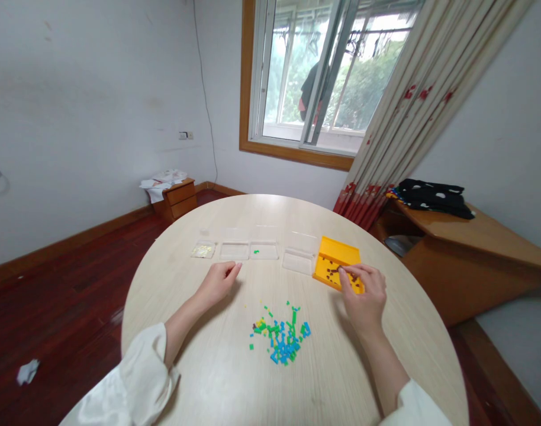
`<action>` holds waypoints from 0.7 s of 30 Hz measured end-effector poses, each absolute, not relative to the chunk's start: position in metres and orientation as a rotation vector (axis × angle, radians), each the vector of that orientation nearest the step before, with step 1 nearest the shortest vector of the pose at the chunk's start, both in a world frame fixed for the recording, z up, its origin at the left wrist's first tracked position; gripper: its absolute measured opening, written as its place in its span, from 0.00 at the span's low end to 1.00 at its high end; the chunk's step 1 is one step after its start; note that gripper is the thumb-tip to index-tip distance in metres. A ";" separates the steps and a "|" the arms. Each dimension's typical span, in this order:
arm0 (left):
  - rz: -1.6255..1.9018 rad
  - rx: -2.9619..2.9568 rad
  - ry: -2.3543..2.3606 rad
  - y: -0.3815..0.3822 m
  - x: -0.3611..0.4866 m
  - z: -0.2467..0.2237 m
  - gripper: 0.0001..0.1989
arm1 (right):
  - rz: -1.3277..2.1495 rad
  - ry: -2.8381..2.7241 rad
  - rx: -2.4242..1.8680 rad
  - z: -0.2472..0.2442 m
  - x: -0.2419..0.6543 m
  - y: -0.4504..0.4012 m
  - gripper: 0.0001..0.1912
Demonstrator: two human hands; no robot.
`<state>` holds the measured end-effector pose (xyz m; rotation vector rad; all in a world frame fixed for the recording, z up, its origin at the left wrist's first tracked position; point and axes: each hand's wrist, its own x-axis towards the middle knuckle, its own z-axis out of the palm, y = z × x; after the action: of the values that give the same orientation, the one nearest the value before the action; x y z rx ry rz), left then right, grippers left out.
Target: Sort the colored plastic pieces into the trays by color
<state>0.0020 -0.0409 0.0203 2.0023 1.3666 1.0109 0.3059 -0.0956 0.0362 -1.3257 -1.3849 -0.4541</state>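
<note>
Nearby, loose pieces (pixel 283 343): blue, green and a few yellow, heaped in the lower middle of the frame, seemingly there so both hands can reach them.
Left hand (pixel 219 282): just in front of the clear boxes (pixel 234 251), thumb and forefinger closed together; I see nothing in that grip.
Right hand (pixel 368 296): over the yellow case (pixel 337 251), right of centre, grip narrow and pointing down, which suits bits this small; whether it has a brown piece I cannot tell.
Brown pieces (pixel 331 271): scattered inside the case, whose raised edges likely keep them in.
Clear boxes: in a row with lids open, probably for easy access; one holds green, the leftmost pale bits.
Tabletop (pixel 199 378): round, pale wood grain.
Floor (pixel 75 307): dark red boards, lower left.
Curtain (pixel 399 106): cream and red, upper right, beside the window (pixel 363 71).
</note>
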 end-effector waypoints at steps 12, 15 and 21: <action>0.952 1.969 1.322 -0.044 0.004 0.022 0.24 | -0.499 -1.152 -1.597 0.027 0.326 -0.090 0.20; 0.948 1.969 1.312 -0.044 0.004 0.021 0.24 | -0.477 -1.121 -1.624 0.027 0.326 -0.090 0.22; 0.980 1.946 1.332 -0.043 0.004 0.022 0.23 | -0.449 -1.155 -1.586 0.028 0.320 -0.090 0.19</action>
<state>0.0042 -0.0428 0.0220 1.9460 1.3325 0.9801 0.3195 -0.0904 0.0282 -1.5861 -1.1555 -0.4487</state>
